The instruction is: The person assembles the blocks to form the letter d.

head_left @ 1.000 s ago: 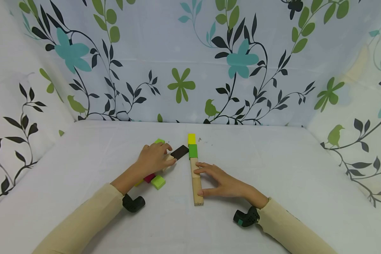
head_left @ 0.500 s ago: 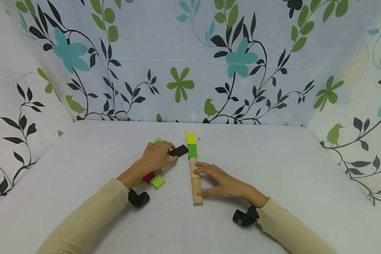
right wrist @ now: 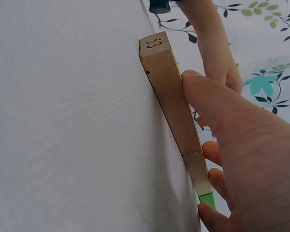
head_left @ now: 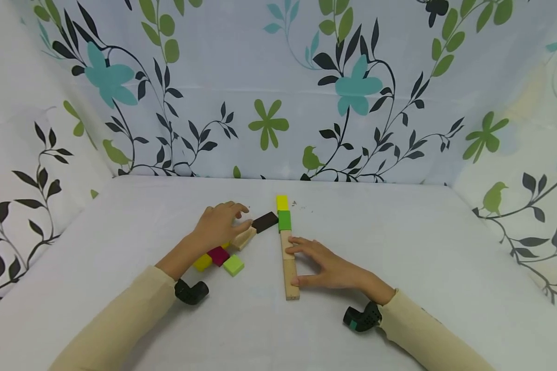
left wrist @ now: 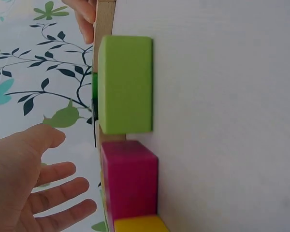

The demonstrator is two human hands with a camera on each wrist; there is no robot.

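Note:
A straight row on the white table holds a yellow block (head_left: 282, 202), a green block (head_left: 285, 220) and two plain wooden blocks; the near wooden block (head_left: 290, 283) bears "53" on its end in the right wrist view. My right hand (head_left: 327, 265) rests along these wooden blocks, thumb and fingertips touching them, fingers spread. A dark brown block (head_left: 265, 222) slants off the green one, with another wooden block (head_left: 244, 239) at its lower left. Above that wooden block my left hand (head_left: 219, 225) hovers, fingers loosely bent, holding nothing.
Nearer me, below the left hand, lie a magenta block (head_left: 218, 256), a light green block (head_left: 234, 265) and a yellow piece (head_left: 202, 262). The left hand hides part of this group. A patterned cloth (head_left: 204, 82) hangs behind the table.
My left hand reached right to the dark brown block, then drew back left and slightly up, uncovering the slanted wooden block. The right hand and the row stay put.

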